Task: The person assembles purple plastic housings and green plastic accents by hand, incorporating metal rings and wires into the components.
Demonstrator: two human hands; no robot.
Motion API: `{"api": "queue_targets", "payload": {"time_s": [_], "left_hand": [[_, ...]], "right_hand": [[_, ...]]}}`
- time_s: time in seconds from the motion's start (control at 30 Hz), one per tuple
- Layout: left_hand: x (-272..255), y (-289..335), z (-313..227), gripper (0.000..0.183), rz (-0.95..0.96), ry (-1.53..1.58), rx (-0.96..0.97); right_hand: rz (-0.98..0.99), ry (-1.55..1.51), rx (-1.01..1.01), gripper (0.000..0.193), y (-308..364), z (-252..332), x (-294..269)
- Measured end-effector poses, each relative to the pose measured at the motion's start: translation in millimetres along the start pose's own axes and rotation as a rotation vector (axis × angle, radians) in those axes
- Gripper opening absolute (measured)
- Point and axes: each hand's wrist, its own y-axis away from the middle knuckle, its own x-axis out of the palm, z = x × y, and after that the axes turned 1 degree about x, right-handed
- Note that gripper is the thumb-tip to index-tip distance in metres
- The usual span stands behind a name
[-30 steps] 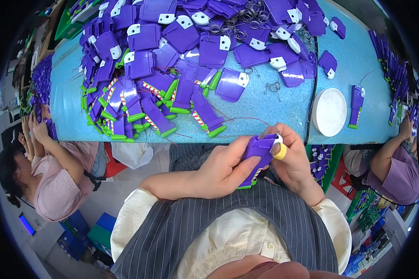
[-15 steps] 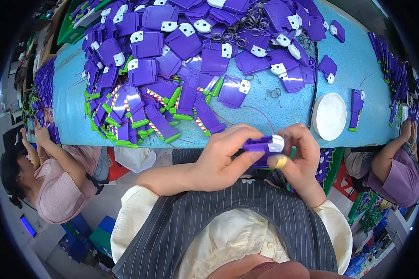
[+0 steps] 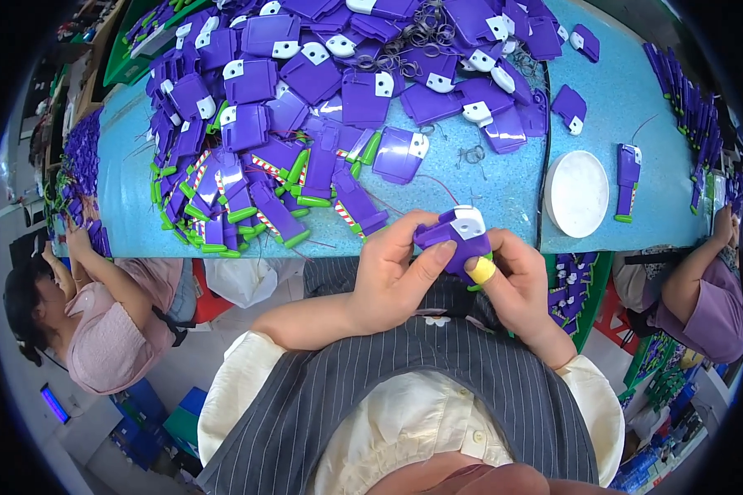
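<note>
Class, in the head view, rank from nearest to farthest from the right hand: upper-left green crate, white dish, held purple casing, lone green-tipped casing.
1. Held purple casing: touching right hand.
2. White dish: ahead, right.
3. Lone green-tipped casing: right of dish.
4. Green crate: upper left.

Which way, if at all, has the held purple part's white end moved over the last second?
Yes: the white end of the purple part has moved up the picture, farther past the table's near edge.

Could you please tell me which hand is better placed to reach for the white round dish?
Probably the right hand: it is nearer the white round dish, with the left hand farther across. Both hold the purple plastic casing, so either would likely let go first.
</note>
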Motion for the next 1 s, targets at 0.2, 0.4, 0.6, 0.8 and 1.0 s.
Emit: {"api": "queue_targets", "payload": {"time_s": [0.2,0.4,0.6,0.8,1.0], "left_hand": [[-13,-16,-2,0.029,0.267,-0.609,0.322],[-27,-56,-40,0.071,-0.193,-1.218,0.323],[-56,-105,-19,0.058,-0.404,-1.546,0.372],[-44,-92,-30,0.026,-0.319,-1.144,0.307],[1,-25,-37,0.031,0.137,-0.812,0.036]], "right_hand": [[-0.004,0.134,-0.093,0.017,4,-3,-9],[-0.699,0.093,-0.466,0.025,1,19,-56],[-0.919,0.359,-0.432,0.021,-44,-31,-201],[-1.182,1.194,-0.376,0.037,-40,-22,-179],[0.072,0.946,-0.530,0.084,-17,48,2]]}}
